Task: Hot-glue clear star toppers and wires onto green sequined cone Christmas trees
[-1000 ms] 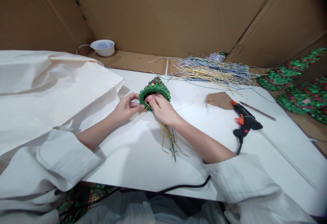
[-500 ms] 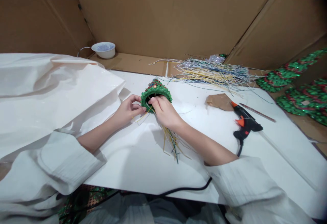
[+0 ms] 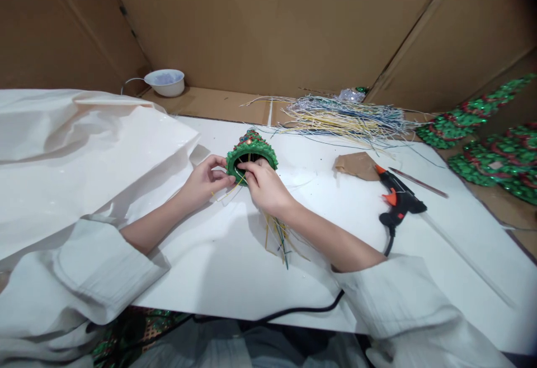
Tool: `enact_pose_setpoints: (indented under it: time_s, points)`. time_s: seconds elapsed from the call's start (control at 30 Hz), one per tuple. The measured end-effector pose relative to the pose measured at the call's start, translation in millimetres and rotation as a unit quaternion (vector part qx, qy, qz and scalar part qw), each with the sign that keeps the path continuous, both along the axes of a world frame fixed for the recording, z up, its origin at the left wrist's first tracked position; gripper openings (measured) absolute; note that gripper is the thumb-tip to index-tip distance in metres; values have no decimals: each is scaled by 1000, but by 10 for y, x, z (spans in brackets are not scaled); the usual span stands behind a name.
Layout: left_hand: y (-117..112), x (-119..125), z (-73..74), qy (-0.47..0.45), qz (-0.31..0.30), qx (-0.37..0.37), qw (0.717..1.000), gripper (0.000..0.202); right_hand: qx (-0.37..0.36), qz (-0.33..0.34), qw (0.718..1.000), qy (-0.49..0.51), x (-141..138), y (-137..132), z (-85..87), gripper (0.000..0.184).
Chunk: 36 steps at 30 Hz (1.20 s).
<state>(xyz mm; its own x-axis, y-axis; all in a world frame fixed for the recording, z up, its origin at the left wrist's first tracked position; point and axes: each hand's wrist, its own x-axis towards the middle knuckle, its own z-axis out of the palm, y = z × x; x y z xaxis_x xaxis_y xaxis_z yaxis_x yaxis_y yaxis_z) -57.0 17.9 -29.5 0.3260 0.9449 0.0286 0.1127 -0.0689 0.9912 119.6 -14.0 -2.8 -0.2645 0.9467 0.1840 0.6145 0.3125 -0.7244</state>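
Note:
A small green Christmas tree decoration (image 3: 252, 147) with red garland lies tipped, its hollow base facing me. My left hand (image 3: 205, 184) pinches the left side of its rim. At the opening, the fingers of my right hand (image 3: 267, 186) are closed on thin wires, with the fingertips partly inside the dark hollow. Yellow and white wire ends (image 3: 229, 193) stick out below the rim between my hands. Under my right wrist lies a loose bunch of cut yellow, white and green wires (image 3: 277, 239).
To the right lie a black and orange glue gun (image 3: 400, 194), a thin brown stick (image 3: 419, 182) and a brown scrap (image 3: 356, 165). A large wire bundle (image 3: 344, 117) lies behind. Bigger green trees (image 3: 495, 161) stand right; a white bowl (image 3: 170, 84) and plastic sheet (image 3: 138, 133) are left.
The whole view has shifted slightly. My right fingers have moved a little at the tree's opening. My left hand keeps its hold on the rim.

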Motion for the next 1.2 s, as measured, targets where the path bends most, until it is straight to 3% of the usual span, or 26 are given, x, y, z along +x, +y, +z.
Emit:
enact_pose_setpoints:
  time_s: [0.37, 0.6, 1.2]
  points:
    - [-19, 14, 33, 29, 30, -7, 999, 38, -15, 8, 1000, -7, 6, 20, 10, 38]
    - [-83, 85, 69, -1, 90, 8, 996, 40, -5, 8, 1000, -2, -6, 33, -5, 39]
    - [-61, 102, 59, -20, 48, 11, 999, 36, 18, 21, 999, -19, 13, 50, -58, 39]
